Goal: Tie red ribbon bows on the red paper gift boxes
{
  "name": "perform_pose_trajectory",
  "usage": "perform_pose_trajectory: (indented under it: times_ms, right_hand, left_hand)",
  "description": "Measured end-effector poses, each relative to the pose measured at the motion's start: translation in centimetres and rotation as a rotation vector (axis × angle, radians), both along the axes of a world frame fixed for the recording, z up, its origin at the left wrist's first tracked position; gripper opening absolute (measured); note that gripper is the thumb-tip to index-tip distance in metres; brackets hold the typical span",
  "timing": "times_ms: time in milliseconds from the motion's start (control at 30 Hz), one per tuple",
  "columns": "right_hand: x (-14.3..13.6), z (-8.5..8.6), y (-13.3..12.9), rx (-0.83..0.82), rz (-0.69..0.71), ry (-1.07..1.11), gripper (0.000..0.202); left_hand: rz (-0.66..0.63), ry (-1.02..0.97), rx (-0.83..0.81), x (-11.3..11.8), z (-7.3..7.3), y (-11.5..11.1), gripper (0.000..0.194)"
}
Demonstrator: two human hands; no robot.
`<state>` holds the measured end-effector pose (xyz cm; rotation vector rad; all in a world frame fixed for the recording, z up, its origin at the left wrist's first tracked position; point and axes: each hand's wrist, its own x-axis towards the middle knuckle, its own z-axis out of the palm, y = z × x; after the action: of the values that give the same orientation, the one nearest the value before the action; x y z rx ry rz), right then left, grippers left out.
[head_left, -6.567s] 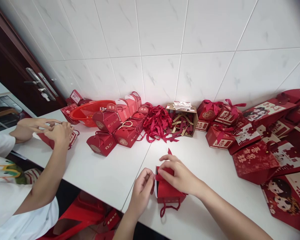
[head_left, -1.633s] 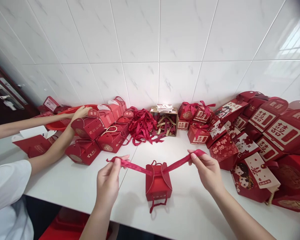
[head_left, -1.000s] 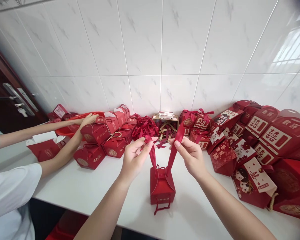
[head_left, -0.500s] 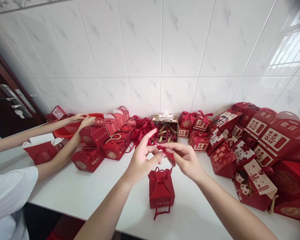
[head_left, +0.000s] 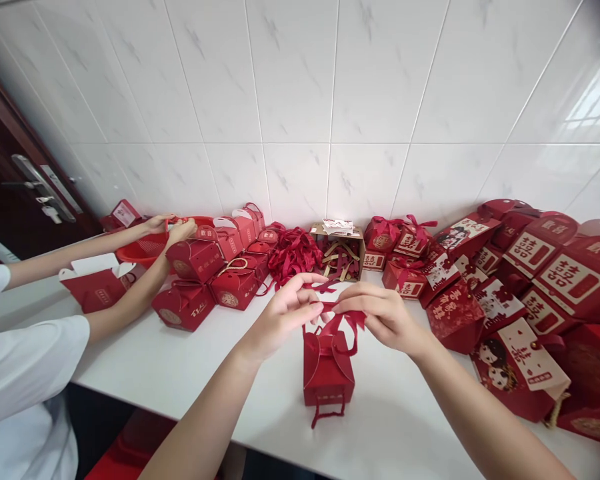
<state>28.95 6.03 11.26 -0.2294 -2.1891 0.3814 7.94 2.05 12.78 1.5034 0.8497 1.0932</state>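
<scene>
Tiled wall at back, white table along it. Big pile of red printed boxes on the right, stacked and leaning on each other. At left, a co-worker in a white sleeve has both hands above a red basket, fingers on something small, can't tell what. Open box with white inner flaps just in front of the basket. Closed boxes stacked beside it, no bows seen on them. Boxes with bows grouped near the wall, right of centre. Ribbon heap and a carton of beige and dark red strips sit between those two groups; paper cards on the carton.

Small red box upright on the table, front centre, under the hands. Left hand pinches the ribbon, fingertips together; right hand is curled around the ribbon's other part. Ribbon rises from the box top, partly looped between the fingers. Cord handle hangs at the front.

Progress: flaps closed, ribbon on; looks mid-tie. Bow not finished, loops not tightened down. Knot underneath hidden, can't tell.
</scene>
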Motion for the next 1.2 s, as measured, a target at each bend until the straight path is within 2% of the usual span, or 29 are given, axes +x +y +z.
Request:
perform_pose_trajectory:
  times_ms: [100, 200, 267, 400, 433, 500, 567, 667, 733, 800, 900, 1033, 1100, 1200]
  right_hand:
    - [0.2, -0.4, 0.3, 0.225, -0.112, -0.069, 0.033]
    - [-0.3, -1.2, 0.2, 0.342, -0.184, -0.043, 0.033]
    - [-0.5, -1.7, -0.3, 0.318, -0.228, 0.029, 0.035]
    - [0.7, -3.2, -1.8, 0.097, -0.475, 0.252, 0.027]
    - [1.6, -3.8, -2.2, 0.044, -0.542, 0.278, 0.022]
    - [3.8, -5.5, -2.7, -0.040, -0.656, 0.262, 0.017]
    - [6.6, -7.9, -3.0, -0.101, -0.751, 0.184, 0.022]
    - [10.2, -11.7, -2.9, -0.174, -0.878, 0.079, 0.039]
    - [11.6, -13.5, -2.6, -0.277, -0.874, -0.044, 0.033]
    - [11.6, -14.1, -2.2, -0.347, -0.886, -0.064, 0.026]
    - [9.7, -13.1, -1.8, -0.406, -0.861, 0.017, 0.029]
    - [5.2, -11.1, -1.7, -0.584, -0.586, -0.094, 0.026]
    - [3.0, -10.9, -1.9, -0.671, -0.477, -0.126, 0.025]
    - [0.7, -11.6, -2.0, -0.756, -0.358, -0.092, 0.024]
  left_hand:
    - [0.009, -0.095, -0.045, 0.0, -0.4, 0.2, 0.024]
    - [-0.001, -0.080, -0.028, 0.3, -0.8, 0.1, 0.031]
    - [0.136, 0.022, 0.107, 0.6, -1.2, -0.1, 0.041]
    - [0.579, 0.386, 0.527, -0.4, -2.5, -0.8, 0.049]
    - [0.655, 0.454, 0.580, -1.2, -3.1, -1.1, 0.049]
    - [0.766, 0.558, 0.584, -3.3, -5.0, -1.8, 0.046]
    - [0.798, 0.672, 0.460, -5.9, -7.8, -2.6, 0.045]
    - [0.795, 0.779, 0.251, -9.3, -12.5, -3.6, 0.043]
    - [0.800, 0.775, 0.180, -10.3, -14.7, -3.8, 0.043]
    - [0.815, 0.735, 0.195, -10.0, -15.5, -3.7, 0.040]
    - [0.758, 0.569, 0.165, -7.7, -14.5, -3.1, 0.030]
    - [0.525, 0.331, 0.057, -3.5, -12.9, -2.1, 0.023]
    - [0.474, 0.308, 0.044, -2.0, -13.0, -1.7, 0.025]
    - [0.458, 0.347, 0.002, -0.8, -13.6, -1.4, 0.026]
